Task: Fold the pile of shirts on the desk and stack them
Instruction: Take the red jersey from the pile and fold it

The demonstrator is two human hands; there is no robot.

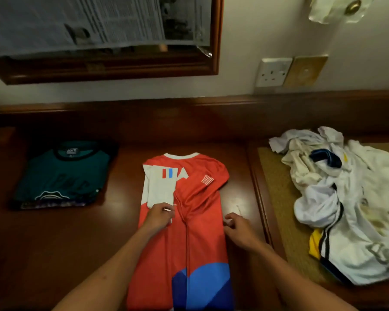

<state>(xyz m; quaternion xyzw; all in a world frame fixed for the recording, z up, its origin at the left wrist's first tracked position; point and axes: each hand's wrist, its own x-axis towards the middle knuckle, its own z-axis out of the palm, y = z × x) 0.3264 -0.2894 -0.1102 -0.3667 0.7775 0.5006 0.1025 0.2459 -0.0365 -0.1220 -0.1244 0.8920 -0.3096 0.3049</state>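
Fingers of the left hand [158, 215] pinch the white sleeve [161, 190] folded onto the red shirt [189, 221], while the right hand [236, 227] curls round its right edge. Both should press the side folds flat and even before doubling it over. Lying mid-desk [126, 221] between the folded stack [61, 176] and the unfolded pile [346, 198], the shirt runs lengthwise away from the person, collar toward the wall.

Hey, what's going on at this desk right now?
A person is folding a red shirt laid on the desk. The left hand holds its folded-in white sleeve; the right hand pinches its right edge. A folded teal shirt lies left, and an unfolded white pile waits right.
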